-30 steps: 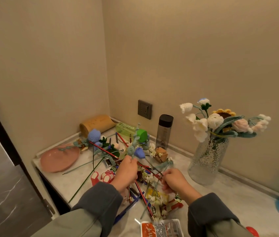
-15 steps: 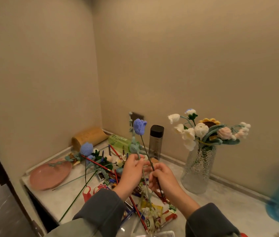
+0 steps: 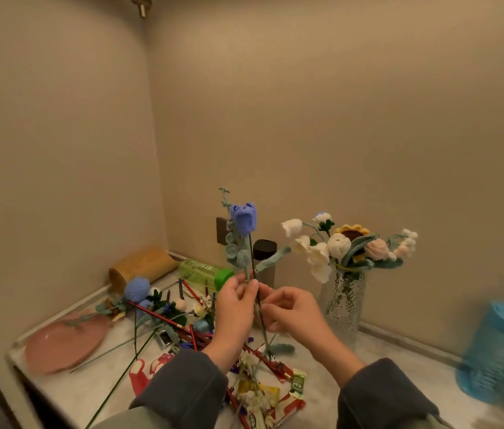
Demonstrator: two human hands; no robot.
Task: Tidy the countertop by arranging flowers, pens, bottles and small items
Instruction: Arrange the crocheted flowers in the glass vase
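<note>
- The left hand pinches the dark stem of a blue crocheted flower, held upright above the middle of the surface.
- The right hand sits just beside it, fingers curled around the same stem lower down.
- A glass vase with white, pink and yellow flowers stands near the back edge, right of the hands.
- Below the hands lies a clutter of pens, stems and snack packets.
- A pink plate lies at the left edge; a green bottle lies toward the back corner; a blue container stands at the right edge.
</note>
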